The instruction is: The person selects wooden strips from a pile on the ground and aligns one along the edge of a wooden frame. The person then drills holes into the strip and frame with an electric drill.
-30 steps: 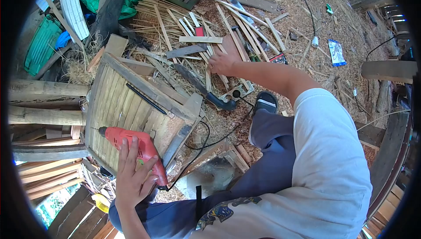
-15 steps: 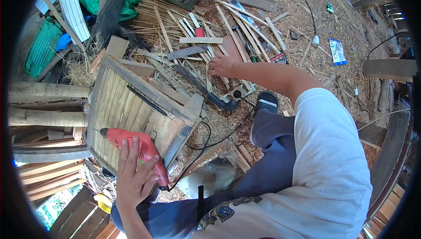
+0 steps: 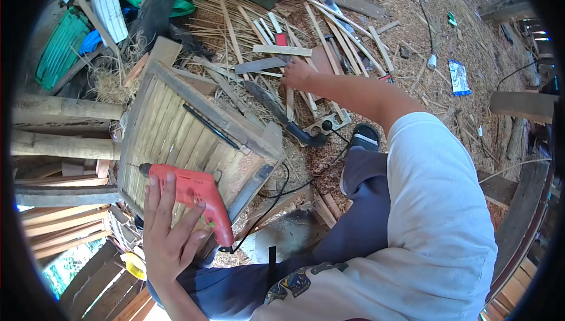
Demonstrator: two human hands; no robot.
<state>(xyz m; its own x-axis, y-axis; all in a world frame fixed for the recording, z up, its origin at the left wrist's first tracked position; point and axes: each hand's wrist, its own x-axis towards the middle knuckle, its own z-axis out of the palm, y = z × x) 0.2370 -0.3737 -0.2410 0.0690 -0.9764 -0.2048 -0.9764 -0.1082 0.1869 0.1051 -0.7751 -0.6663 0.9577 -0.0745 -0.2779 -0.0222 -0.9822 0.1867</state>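
Note:
My left hand (image 3: 168, 224) lies with fingers spread against the red power drill (image 3: 203, 194), not wrapped around its handle. The drill rests on its side on a slatted wooden piece (image 3: 170, 126) with a thick frame, its chuck pointing left. A slim black rod (image 3: 210, 126) lies on the same slats, beyond the drill. My right hand (image 3: 299, 72) reaches down among thin wood strips on the ground, by the end of a grey slat (image 3: 259, 65). Its fingertips are partly hidden, so a hold cannot be made out. A large dark-handled blade (image 3: 268, 103) lies just nearer to me.
A socket strip (image 3: 323, 128) with a black plug sits near my sandalled foot (image 3: 365, 137). The drill's cord (image 3: 273, 200) loops over the ground beside the wooden piece. Wood shavings, sticks and a blue-white packet (image 3: 459, 76) cover the floor. Bamboo poles (image 3: 65, 144) stand at left.
My right hand has moved slightly farther away, from beside the strips toward the grey slat's end. My left hand stays on the drill. The whole view has shifted a little.

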